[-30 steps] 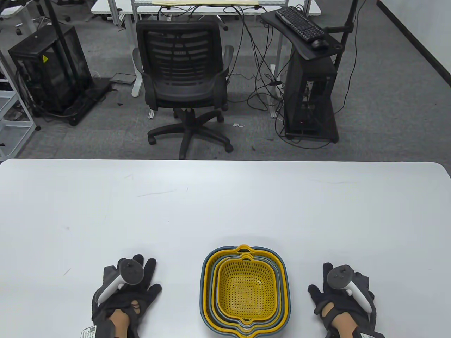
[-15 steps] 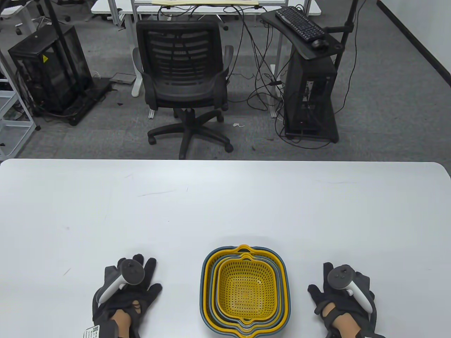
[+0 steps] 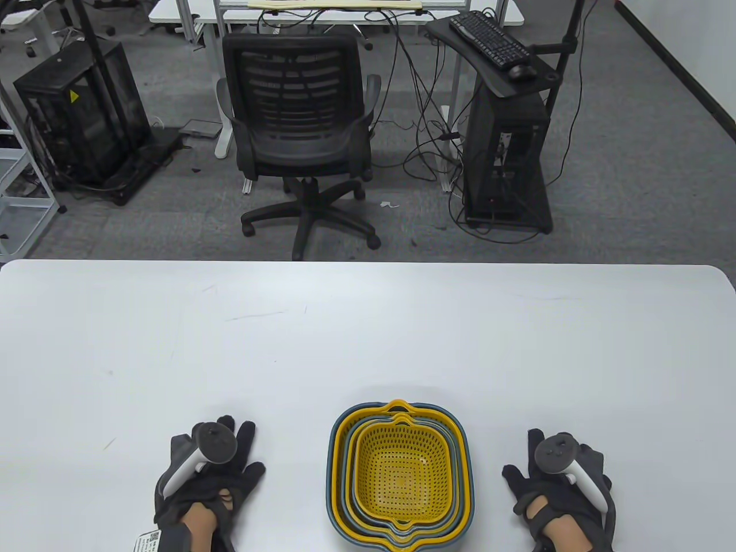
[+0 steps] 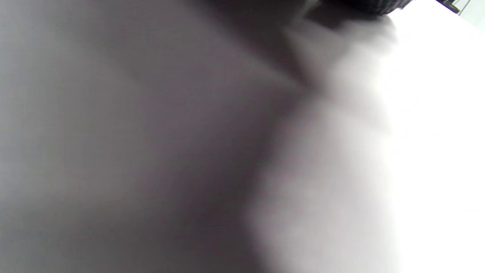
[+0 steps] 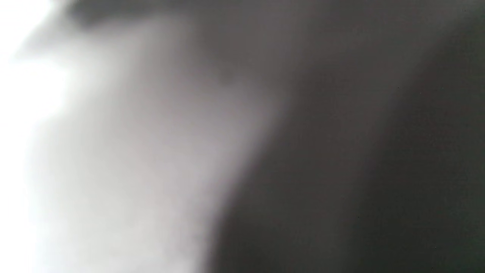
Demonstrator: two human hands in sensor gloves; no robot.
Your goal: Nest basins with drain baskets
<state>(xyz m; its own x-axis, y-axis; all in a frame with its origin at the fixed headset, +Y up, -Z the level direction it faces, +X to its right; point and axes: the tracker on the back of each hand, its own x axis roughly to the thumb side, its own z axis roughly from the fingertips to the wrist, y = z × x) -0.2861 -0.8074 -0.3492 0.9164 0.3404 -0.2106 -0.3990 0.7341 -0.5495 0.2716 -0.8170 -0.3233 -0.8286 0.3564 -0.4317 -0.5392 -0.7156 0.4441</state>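
Observation:
A nested stack of basins and drain baskets (image 3: 401, 472) sits on the white table (image 3: 368, 333) near its front edge. The outer basin (image 3: 467, 460) is grey-blue. Yellow and grey-blue rims alternate inward, and a yellow perforated drain basket (image 3: 399, 468) lies on top. My left hand (image 3: 210, 477) rests flat on the table to the left of the stack, fingers spread, holding nothing. My right hand (image 3: 560, 486) rests flat on the table to the right of the stack, also holding nothing. Both wrist views are blurred grey and show nothing clearly.
Beyond the table's far edge stand a black office chair (image 3: 299, 132), a computer tower on a stand (image 3: 506, 155) at the right and a black cabinet (image 3: 80, 115) at the left.
Almost nothing: my left hand has shifted very slightly to the right. The stack and my right hand have not moved.

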